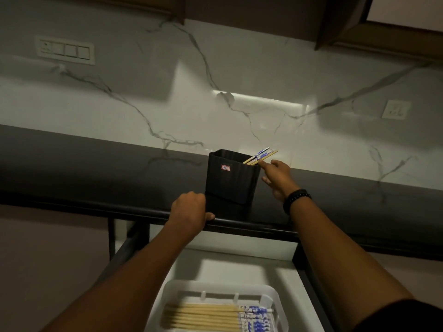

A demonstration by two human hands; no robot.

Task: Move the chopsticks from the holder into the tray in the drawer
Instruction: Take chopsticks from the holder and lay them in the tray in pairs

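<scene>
A black ribbed holder (pixel 231 178) stands on the dark counter near its front edge. A few chopsticks (pixel 260 155) with blue-and-white ends lean out of its right corner. My right hand (pixel 278 177) reaches beside the holder's right side with fingers stretched out, the index fingertip touching the chopsticks. My left hand (pixel 191 210) grips the counter's front edge just left of the holder's base. Below, in the open drawer, a white tray (pixel 172 287) holds several chopsticks (pixel 215 317) lying side by side.
The dark counter (pixel 96 168) runs across the view under a white marble backsplash with a switch panel (pixel 64 50) and a socket (pixel 395 109). The drawer (pixel 292 281) has a pale floor and a dark frame. Wall cabinets hang overhead.
</scene>
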